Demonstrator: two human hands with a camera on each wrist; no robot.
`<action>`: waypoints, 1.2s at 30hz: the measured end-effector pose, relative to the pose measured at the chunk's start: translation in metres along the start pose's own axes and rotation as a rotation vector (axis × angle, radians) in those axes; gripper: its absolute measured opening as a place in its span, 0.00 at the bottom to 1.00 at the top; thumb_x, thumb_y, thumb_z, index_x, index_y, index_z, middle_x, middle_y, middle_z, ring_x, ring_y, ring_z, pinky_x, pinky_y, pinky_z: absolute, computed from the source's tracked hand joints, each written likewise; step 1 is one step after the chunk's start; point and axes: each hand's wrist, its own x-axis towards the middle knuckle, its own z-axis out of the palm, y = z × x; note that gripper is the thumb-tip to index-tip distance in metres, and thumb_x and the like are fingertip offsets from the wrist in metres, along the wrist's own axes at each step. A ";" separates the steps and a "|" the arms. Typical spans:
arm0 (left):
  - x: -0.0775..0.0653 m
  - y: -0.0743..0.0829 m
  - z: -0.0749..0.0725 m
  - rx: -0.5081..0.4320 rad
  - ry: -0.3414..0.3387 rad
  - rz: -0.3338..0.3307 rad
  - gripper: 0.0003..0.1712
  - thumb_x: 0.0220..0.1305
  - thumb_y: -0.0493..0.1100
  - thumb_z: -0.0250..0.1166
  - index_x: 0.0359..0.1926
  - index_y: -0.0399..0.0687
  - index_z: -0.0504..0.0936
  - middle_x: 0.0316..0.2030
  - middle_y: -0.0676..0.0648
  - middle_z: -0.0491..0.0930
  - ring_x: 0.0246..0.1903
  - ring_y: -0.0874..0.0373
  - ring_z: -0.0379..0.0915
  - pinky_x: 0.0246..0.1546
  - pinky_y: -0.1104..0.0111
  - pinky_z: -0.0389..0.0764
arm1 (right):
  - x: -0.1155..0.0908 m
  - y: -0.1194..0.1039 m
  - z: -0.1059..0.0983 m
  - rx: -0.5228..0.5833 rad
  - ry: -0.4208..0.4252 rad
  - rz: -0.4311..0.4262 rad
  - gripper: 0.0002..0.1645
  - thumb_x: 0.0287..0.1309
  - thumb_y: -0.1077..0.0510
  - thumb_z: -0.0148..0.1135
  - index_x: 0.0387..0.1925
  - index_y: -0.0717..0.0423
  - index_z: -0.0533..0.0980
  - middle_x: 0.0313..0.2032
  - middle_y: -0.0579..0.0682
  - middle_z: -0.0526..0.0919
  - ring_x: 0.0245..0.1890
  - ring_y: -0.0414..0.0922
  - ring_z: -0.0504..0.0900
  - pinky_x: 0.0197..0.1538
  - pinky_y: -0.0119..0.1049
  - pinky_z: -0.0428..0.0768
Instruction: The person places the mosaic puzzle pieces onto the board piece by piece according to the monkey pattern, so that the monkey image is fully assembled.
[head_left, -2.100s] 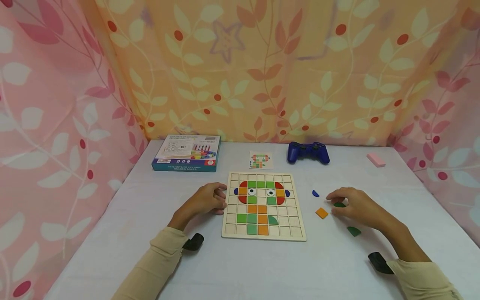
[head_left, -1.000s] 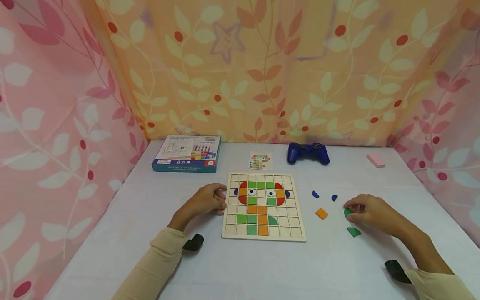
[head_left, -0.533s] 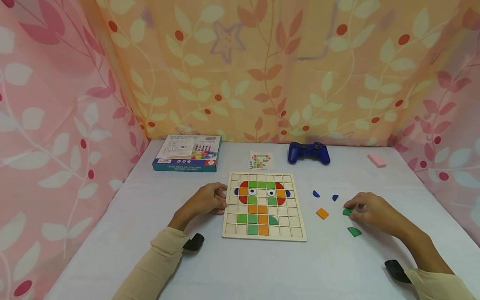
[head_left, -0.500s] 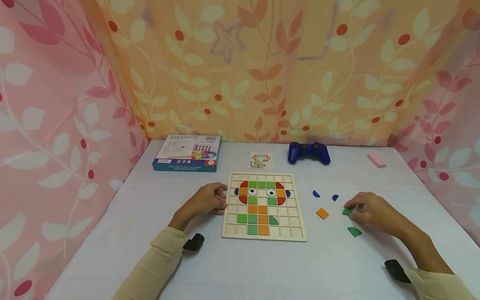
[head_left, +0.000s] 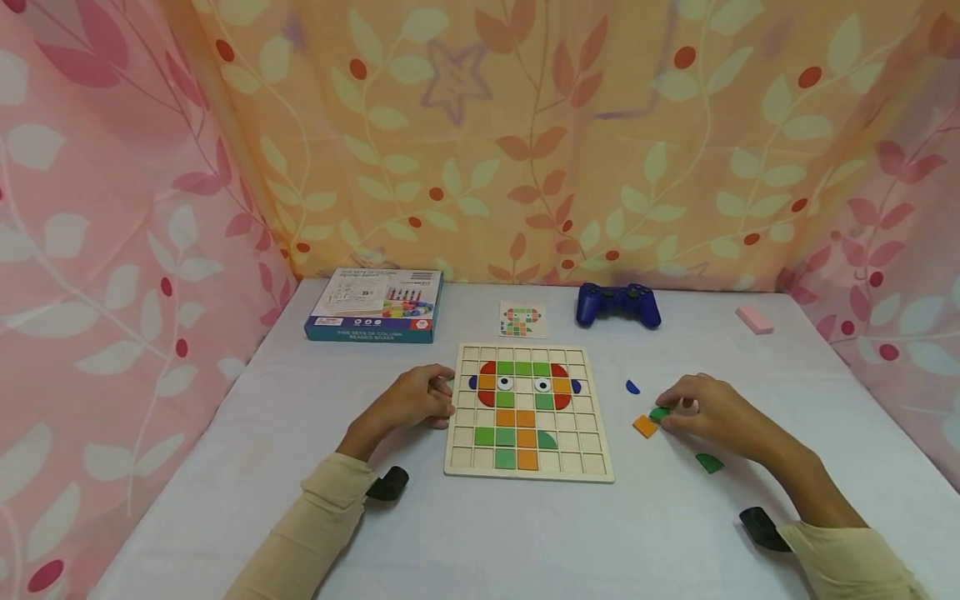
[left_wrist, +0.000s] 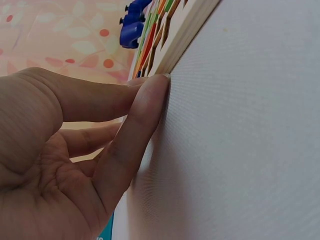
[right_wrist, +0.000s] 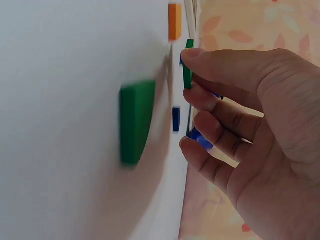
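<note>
My right hand (head_left: pixel 708 414) pinches a green quarter-circle tile (right_wrist: pixel 188 64) between thumb and index finger, raised off the cloth; its other fingers curl loosely. In the head view the tile overlaps the corner of an orange square tile (head_left: pixel 644 427). A second green quarter-circle tile (head_left: pixel 708 462) lies nearer the person. My left hand (head_left: pixel 411 398) touches the left edge of the wooden grid board (head_left: pixel 592 354) with its fingertips, fingers relaxed. On the board, colored tiles form a figure with two eye tiles (head_left: pixel 542 386) and an orange stem (head_left: pixel 527 438).
A blue half-circle tile (head_left: pixel 632 387) lies right of the board; another blue tile (right_wrist: pixel 176 119) shows in the right wrist view. Behind the board are a picture card (head_left: pixel 523 320), a blue game controller (head_left: pixel 617 306) and a flat box (head_left: pixel 373 307). A pink block (head_left: pixel 753 320) lies far right.
My right hand took hold of the green quarter-circle tile, then carried it left toward the orange tile, covering one blue tile in the head view. The left hand and board stayed put.
</note>
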 end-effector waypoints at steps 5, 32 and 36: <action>0.000 -0.001 -0.001 -0.004 -0.003 0.004 0.35 0.65 0.31 0.72 0.72 0.39 0.73 0.48 0.41 0.79 0.38 0.52 0.82 0.38 0.67 0.90 | 0.020 -0.024 0.007 0.015 -0.035 -0.061 0.14 0.62 0.52 0.75 0.46 0.53 0.89 0.42 0.41 0.86 0.43 0.43 0.77 0.44 0.36 0.80; 0.002 -0.002 0.000 -0.017 -0.003 -0.013 0.35 0.65 0.31 0.72 0.73 0.40 0.73 0.47 0.42 0.80 0.37 0.53 0.83 0.38 0.68 0.90 | 0.093 -0.140 0.057 0.112 -0.190 -0.312 0.11 0.64 0.51 0.75 0.47 0.45 0.89 0.44 0.39 0.85 0.50 0.42 0.77 0.60 0.47 0.81; 0.002 -0.002 -0.001 -0.017 -0.005 -0.009 0.35 0.65 0.31 0.72 0.72 0.40 0.73 0.47 0.42 0.80 0.37 0.53 0.82 0.38 0.67 0.90 | 0.098 -0.149 0.063 0.124 -0.197 -0.331 0.11 0.64 0.52 0.74 0.47 0.46 0.90 0.45 0.39 0.85 0.49 0.43 0.77 0.58 0.45 0.81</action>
